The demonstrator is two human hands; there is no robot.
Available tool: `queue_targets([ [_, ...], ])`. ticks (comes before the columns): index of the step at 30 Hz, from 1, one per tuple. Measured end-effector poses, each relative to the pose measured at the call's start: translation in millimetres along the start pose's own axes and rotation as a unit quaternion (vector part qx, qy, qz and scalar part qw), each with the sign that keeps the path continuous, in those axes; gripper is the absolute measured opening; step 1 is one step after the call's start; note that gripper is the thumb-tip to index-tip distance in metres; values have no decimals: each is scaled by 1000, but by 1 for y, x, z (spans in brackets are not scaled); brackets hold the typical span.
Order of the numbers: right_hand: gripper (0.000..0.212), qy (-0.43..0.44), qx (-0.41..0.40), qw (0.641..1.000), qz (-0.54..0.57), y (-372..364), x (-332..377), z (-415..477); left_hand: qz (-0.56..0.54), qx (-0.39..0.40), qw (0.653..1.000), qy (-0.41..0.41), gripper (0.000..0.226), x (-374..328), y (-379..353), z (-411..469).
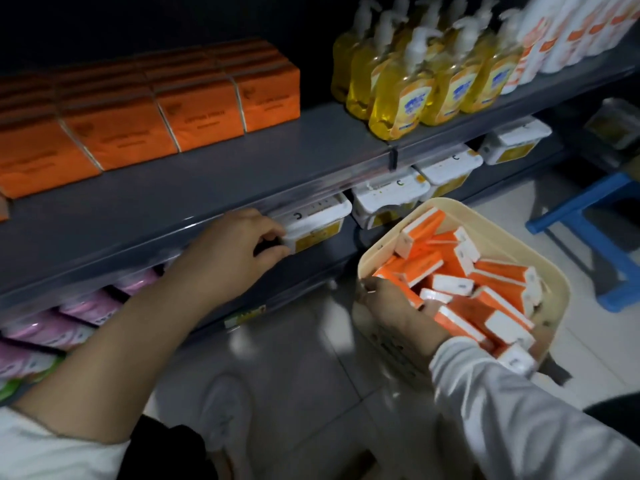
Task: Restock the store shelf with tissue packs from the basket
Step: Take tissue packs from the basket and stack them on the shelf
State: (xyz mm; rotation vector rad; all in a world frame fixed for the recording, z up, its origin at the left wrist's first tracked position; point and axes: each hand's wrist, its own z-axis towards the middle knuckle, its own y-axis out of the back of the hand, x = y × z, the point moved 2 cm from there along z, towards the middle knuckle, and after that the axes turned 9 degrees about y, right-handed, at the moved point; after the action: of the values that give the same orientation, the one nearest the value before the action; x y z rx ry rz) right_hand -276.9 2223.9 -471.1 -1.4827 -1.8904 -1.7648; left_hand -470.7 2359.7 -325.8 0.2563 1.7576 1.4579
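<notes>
A cream plastic basket (502,237) stands on the floor at the right, filled with several orange-and-white tissue packs (498,275). My right hand (391,303) is inside its near left corner, fingers curled around one orange tissue pack (407,292). My left hand (239,251) is at the front lip of the grey shelf (242,174), fingers and thumb curled beside a white tub (311,226); what it grips is unclear. A row of larger orange tissue packs (201,112) lines the back of the shelf.
Yellow pump soap bottles (415,88) and white bottles (571,36) fill the shelf's right part. More white tubs (388,195) and pink packs (86,306) sit on the lower shelf. A blue stool (595,216) stands right of the basket. My shoe (225,410) is on the tiled floor.
</notes>
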Motion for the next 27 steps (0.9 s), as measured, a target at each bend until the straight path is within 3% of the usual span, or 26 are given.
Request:
queue_targets([
  [3, 24, 7, 70, 998, -2, -28, 14, -19, -2, 16, 1000, -11, 26, -5, -7, -3],
  [7, 21, 31, 202, 973, 108, -65, 46, -50, 8, 46, 999, -14, 30, -7, -13, -11],
  [9, 33, 35, 238, 962, 126, -77, 64, -59, 17, 65, 998, -7, 34, -4, -15, -16],
  [12, 53, 94, 203, 975, 20, -58, 86, -61, 24, 93, 995, 17, 39, 2, -18, -22],
  [14, 49, 109, 151, 982, -19, -32, 83, -53, 25, 102, 994, 27, 40, 3, -21, -24],
  [18, 34, 49, 38, 997, -37, 15, 50, -30, 7, 115, 993, 25, 43, 0, -32, -22],
  [23, 57, -31, -10, 995, -95, 33, 0, 7, 39, 159, 986, 15, 49, -5, -42, -1],
  [27, 64, -69, -27, 995, -61, 23, -9, 38, 64, 165, 984, 5, 52, -9, -47, 22],
])
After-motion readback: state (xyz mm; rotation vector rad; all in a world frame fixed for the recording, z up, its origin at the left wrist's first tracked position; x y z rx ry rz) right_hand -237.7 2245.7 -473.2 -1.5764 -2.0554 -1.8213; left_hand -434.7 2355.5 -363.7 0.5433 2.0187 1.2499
